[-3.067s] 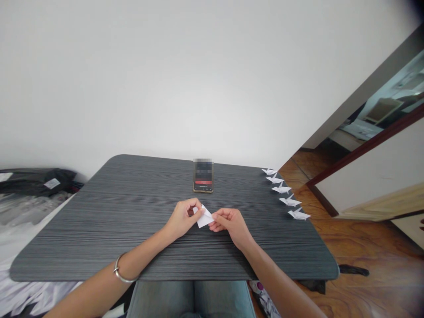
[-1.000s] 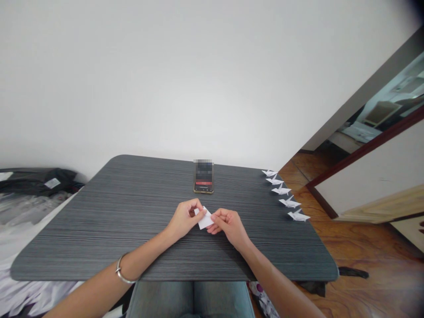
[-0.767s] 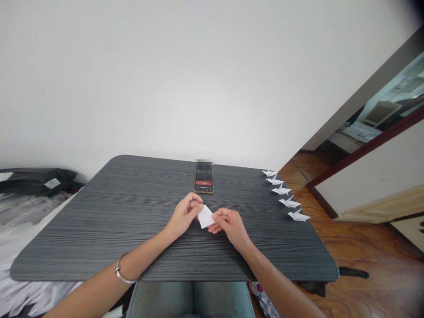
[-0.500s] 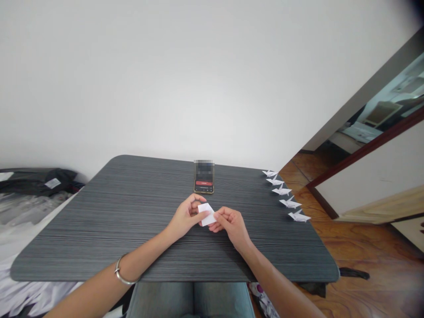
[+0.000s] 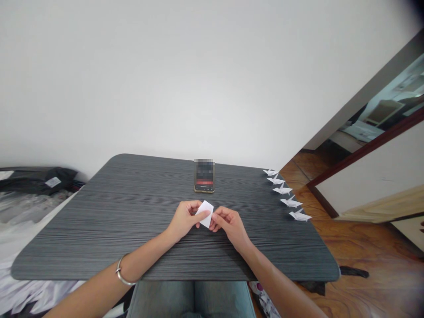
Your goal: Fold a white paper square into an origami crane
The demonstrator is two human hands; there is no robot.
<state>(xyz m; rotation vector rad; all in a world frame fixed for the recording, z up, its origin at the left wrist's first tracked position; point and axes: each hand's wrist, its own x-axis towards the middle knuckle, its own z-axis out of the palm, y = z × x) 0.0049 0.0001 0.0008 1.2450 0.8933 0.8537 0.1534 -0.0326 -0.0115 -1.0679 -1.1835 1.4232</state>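
A small folded piece of white paper (image 5: 207, 206) is held up just above the dark table (image 5: 132, 194). My left hand (image 5: 184, 219) pinches it, the thumb lying across its front and the fingers behind. At the paper's right edge, the thumb and forefinger of my right hand (image 5: 229, 224) press together on it. The fingers behind the paper are partly hidden. Beyond my hands a phone (image 5: 204, 191) stands propped up, its screen partly blurred.
Several white folded paper cranes (image 5: 282, 190) line the table's right edge. A pale wall (image 5: 198, 88) rises behind the table. Black and clear plastic bags (image 5: 36, 181) lie to the left, and a wooden floor (image 5: 357, 243) shows at the right.
The paper has turned between my fingers, so it now stands more upright with a corner pointing up. My left fingers have curled in closer behind it.
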